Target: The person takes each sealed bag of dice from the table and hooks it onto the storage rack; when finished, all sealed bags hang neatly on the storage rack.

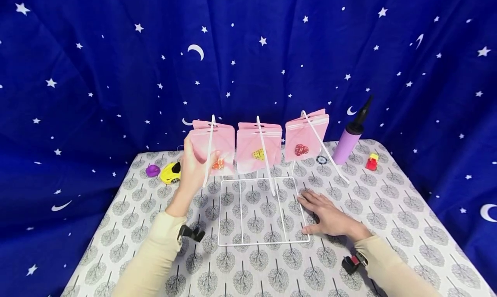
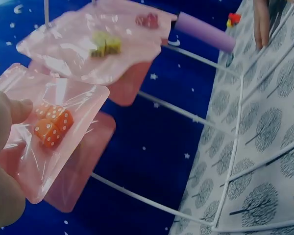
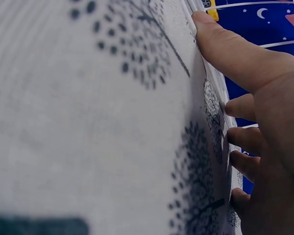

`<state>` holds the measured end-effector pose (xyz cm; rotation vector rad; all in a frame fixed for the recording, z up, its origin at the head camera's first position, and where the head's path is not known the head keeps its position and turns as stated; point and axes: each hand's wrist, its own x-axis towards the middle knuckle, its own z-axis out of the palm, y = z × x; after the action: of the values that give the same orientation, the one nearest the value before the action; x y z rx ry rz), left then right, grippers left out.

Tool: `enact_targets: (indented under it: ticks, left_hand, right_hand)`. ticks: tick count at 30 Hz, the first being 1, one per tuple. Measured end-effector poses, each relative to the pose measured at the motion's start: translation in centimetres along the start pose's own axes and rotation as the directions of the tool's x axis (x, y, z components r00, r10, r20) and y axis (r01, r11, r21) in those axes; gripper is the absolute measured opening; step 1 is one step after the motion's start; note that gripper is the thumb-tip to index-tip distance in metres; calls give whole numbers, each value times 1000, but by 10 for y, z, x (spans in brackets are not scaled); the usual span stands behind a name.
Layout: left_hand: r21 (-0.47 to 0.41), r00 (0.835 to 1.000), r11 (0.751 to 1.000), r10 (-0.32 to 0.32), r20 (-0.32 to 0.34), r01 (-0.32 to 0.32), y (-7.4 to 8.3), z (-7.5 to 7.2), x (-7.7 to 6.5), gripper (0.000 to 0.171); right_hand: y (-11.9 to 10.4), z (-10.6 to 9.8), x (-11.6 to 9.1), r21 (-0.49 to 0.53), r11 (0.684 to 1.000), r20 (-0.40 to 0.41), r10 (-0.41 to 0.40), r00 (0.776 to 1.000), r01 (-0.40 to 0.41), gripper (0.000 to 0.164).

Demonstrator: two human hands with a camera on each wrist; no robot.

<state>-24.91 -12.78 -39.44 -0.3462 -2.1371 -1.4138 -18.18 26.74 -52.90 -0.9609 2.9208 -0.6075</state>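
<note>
My left hand (image 1: pixel 189 170) pinches the lower left part of a pink zip bag (image 1: pixel 224 144), thumb in front, close to its orange dice (image 2: pixel 51 128). The bag hangs in front of another pink bag on the left prong of a white wire rack (image 1: pixel 264 244). More pink bags hang on the other two prongs: the middle bag (image 1: pixel 245 146) shows yellow dice (image 1: pixel 258 154), the right one (image 1: pixel 293 137) red dice (image 1: pixel 301 149). With fingers spread, my right hand (image 1: pixel 326 215) rests on the tablecloth at the right side of the rack's base.
A yellow toy car (image 1: pixel 169 173) and a small purple object (image 1: pixel 152 171) lie left of the rack. On the right are a purple hand pump (image 1: pixel 346 147), a round chip (image 1: pixel 322 160) and a red and yellow toy (image 1: pixel 371 162). A blue starry curtain (image 1: pixel 248 51) hangs behind.
</note>
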Motion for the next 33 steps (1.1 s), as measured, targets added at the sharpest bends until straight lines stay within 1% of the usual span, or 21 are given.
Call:
enact_targets:
  ticks: [2,5,11,15,18,22,25,30,33]
  left_hand:
    - [12,1000,1000,-20,-3,20,-5,2,5,79]
    - [15,999,999,-40,-5,40,-9,4,8,79]
    - [-2,999,999,-33,13,33,-17,7,10,79]
    - [43,998,998,-53,18,52,-25,6,9,79]
    - [92,997,993,-74,26,72,-33,3,6,76]
    - [132,998,990,-62,27,58,-44,-5,4,66]
    - [150,998,988,-49,38,43,-49,-10,0,61]
    - [153,998,988,-41,56,32,-54,-8,-7,51]
    - [118,997,993,-23,69,15,-59,-6,-12,46]
  right_hand:
    - [-1,1,0,1,1000,3,-1,1000,1,101]
    - [0,2,1,-1,1000,3,-4,1000,4,101]
    - [3,1,3,-9,1000,-1,-8,1000,8,101]
    - [7,0,4,-14,1000,8,-9,1000,9,101]
    - [10,-1,3,-15,1000,11,-3,1000,3,102]
    - [13,-2,2,-13,1000,3,-4,1000,4,102]
    - [15,0,1,-15,1000,-7,-15,1000,15,101]
    - [15,2,1,-11,1000,-8,-16,1000,16,101]
    - [14,1,2,-10,1000,7,-7,1000,7,102]
